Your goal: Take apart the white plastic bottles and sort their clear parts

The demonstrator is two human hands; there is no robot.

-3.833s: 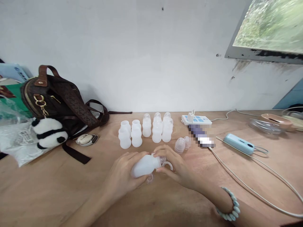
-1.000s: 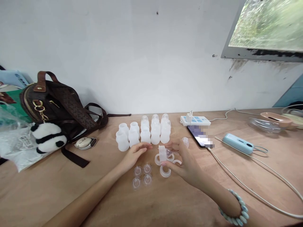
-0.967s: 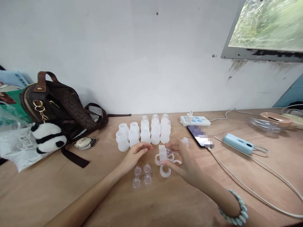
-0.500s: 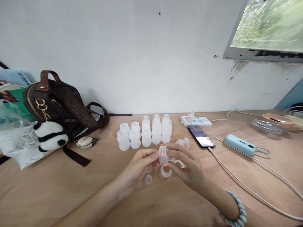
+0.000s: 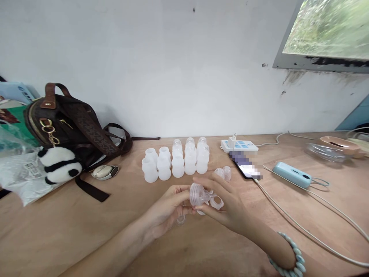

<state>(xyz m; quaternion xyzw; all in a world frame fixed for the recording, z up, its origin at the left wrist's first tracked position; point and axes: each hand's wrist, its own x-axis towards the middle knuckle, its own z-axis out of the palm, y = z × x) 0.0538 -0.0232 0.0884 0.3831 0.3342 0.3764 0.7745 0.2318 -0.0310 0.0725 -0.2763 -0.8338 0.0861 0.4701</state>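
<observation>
My left hand and my right hand meet above the wooden table. Between their fingertips sits a translucent ribbed screw ring with a clear nipple poking out of it toward my right palm. Both hands pinch this piece. A loose white ring lies just under my right fingers. A small clear nipple rests on the table below my left hand. Behind the hands stand several small white bottles in rows. Two clear dome caps lie to their right.
A brown bag with a panda toy sits at the left. A power strip, a phone, a blue device and white cables occupy the right. A clear dish is at the far right.
My left hand came away from the bottles and joined my right hand on the ribbed ring. The ring has turned and tilted between both hands, lifted slightly off the table.
</observation>
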